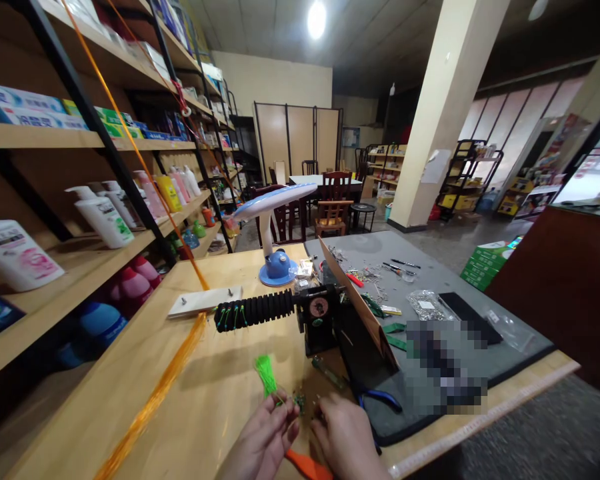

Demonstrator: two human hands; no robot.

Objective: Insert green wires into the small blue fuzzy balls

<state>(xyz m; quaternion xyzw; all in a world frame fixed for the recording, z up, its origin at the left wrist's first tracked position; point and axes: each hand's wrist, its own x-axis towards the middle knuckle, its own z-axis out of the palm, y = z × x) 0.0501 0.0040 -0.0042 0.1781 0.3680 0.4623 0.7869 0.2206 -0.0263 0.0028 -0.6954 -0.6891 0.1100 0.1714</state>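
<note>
My left hand (267, 430) is closed in a pinch at the table's near side. A bundle of neon green threads (265, 372) lies directly beyond its fingertips; I cannot tell whether they grip it. My right hand (345, 433) is beside it, fingers curled together, whatever is in them too small to name. Between the hands sits a small heap of tiny dark pieces (299, 400). Beyond them a black ridged foam roll (255, 310), with several short green threads tied at its left end, extends from a black bench device (321, 317). Something orange (307, 465) lies below the hands.
Blue-handled pliers (383, 399) lie right of my right hand. An upright brown board (355, 300) borders the grey mat (380, 253), which bears small metal parts and bags. Long orange threads (155, 407) hang at left by a white plate (205, 302). A blue lamp (277, 267) stands behind.
</note>
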